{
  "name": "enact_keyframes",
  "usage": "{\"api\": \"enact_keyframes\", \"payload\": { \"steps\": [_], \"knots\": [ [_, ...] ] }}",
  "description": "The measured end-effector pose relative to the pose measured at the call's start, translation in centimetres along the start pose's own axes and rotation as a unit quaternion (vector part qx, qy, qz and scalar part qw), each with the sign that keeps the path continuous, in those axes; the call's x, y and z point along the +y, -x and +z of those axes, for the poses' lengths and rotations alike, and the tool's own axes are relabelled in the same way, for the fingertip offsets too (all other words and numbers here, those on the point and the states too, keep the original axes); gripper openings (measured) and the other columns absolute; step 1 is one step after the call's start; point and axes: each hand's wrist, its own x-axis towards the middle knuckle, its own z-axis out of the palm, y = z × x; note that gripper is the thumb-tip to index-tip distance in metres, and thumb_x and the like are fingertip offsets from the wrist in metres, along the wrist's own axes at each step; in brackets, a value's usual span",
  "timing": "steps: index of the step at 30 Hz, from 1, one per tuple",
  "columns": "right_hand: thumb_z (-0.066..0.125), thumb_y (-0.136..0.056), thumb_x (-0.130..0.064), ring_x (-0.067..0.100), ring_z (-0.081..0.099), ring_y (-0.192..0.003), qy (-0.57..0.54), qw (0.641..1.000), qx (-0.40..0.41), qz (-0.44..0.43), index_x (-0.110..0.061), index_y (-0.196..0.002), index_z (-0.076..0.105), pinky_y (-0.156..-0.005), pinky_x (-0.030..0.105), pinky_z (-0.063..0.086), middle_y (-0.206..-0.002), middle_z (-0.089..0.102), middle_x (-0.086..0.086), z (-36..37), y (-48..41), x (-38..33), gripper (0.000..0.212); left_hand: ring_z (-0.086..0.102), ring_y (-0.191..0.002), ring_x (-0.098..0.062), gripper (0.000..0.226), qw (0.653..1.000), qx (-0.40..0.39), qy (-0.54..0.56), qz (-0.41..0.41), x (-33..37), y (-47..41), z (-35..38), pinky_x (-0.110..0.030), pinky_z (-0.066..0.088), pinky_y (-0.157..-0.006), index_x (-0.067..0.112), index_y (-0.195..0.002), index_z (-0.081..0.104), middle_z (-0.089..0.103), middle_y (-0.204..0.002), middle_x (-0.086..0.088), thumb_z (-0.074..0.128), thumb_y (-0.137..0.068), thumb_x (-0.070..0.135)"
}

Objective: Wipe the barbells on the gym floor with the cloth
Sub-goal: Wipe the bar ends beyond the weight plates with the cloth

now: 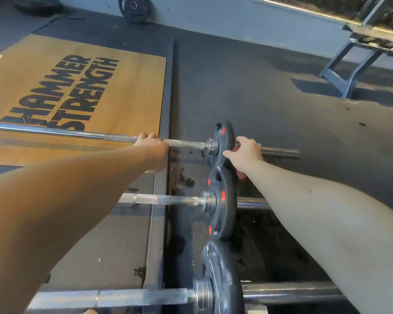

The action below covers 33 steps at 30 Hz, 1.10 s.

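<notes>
Three barbells lie side by side on the floor, each carrying a black plate with red marks. My left hand (151,145) grips the knurled shaft of the far barbell (66,131), just left of its plate (225,138). On the other side of that plate, my right hand (247,154) wraps round the sleeve, thumb pointing at the plate. Closer to me lie the middle barbell (163,199) and the near barbell (134,296). No cloth is in view.
A wooden lifting platform (123,91) with black lettering lies to the left, edged by a metal frame (168,87). Dark rubber floor (270,98) spreads right. A bench frame (347,73) stands at the far right. A loose plate (134,9) leans on the back wall.
</notes>
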Motion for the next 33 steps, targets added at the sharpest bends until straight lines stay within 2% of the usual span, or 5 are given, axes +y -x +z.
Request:
{"api": "enact_keyframes", "payload": {
  "steps": [9, 15, 18, 22, 33],
  "knots": [
    [0.069, -0.092, -0.050, 0.029, 0.034, -0.133, 0.124, 0.990, -0.010, -0.066, -0.035, -0.162, 0.006, -0.085, 0.041, 0.048, -0.145, 0.041, 0.006, 5.6, -7.7, 2.3, 0.096, 0.033, -0.139, -0.036, 0.074, 0.995, -0.022, 0.096, -0.019, 1.3, -11.5, 4.1, -0.050, 0.038, -0.111, 0.025, -0.153, 0.027, 0.026, -0.156, -0.009, 0.065, -0.089, 0.025],
    [0.067, -0.090, -0.060, 0.030, 0.050, -0.121, 0.166, 0.983, 0.001, -0.081, -0.042, -0.160, -0.003, -0.082, 0.042, 0.052, -0.133, 0.050, 0.009, 7.8, -10.7, 3.4, 0.100, 0.028, -0.147, -0.035, 0.098, 0.998, -0.050, 0.028, 0.014, 2.2, -18.6, 7.5, -0.054, 0.018, -0.123, 0.026, -0.162, -0.008, 0.020, -0.164, -0.008, 0.063, -0.095, 0.038],
    [0.069, -0.087, -0.062, 0.028, 0.059, -0.109, 0.133, 0.988, 0.002, -0.077, -0.046, -0.158, -0.004, -0.080, 0.042, 0.057, -0.120, 0.056, 0.007, 8.2, -11.8, 4.1, 0.103, 0.038, -0.141, -0.035, 0.089, 0.999, -0.040, -0.005, 0.017, 2.9, -21.1, 9.4, -0.054, 0.021, -0.122, 0.023, -0.162, 0.001, 0.037, -0.155, -0.009, 0.061, -0.098, 0.037],
    [0.071, -0.093, -0.039, 0.022, 0.063, -0.099, 0.047, 0.994, 0.055, -0.083, -0.044, -0.161, 0.008, -0.078, 0.041, 0.061, -0.112, 0.058, 0.002, 9.5, -12.2, 4.3, 0.093, 0.054, -0.125, -0.031, 0.058, 0.999, 0.008, -0.039, 0.011, 3.4, -22.9, 9.5, -0.045, 0.040, -0.109, 0.022, -0.145, 0.027, 0.054, -0.134, -0.007, 0.061, -0.098, 0.026],
    [0.071, -0.092, -0.034, 0.024, 0.061, -0.108, -0.009, 0.999, 0.046, 0.004, -0.051, -0.158, 0.021, -0.074, 0.033, 0.043, -0.112, 0.060, 0.000, 8.0, -14.4, 4.1, 0.084, 0.058, -0.104, -0.027, 0.051, 0.999, 0.006, 0.048, 0.012, 2.1, -24.1, 8.8, -0.037, 0.045, -0.068, 0.022, -0.131, 0.038, 0.059, -0.115, -0.005, 0.068, -0.091, 0.011]
  ]
}}
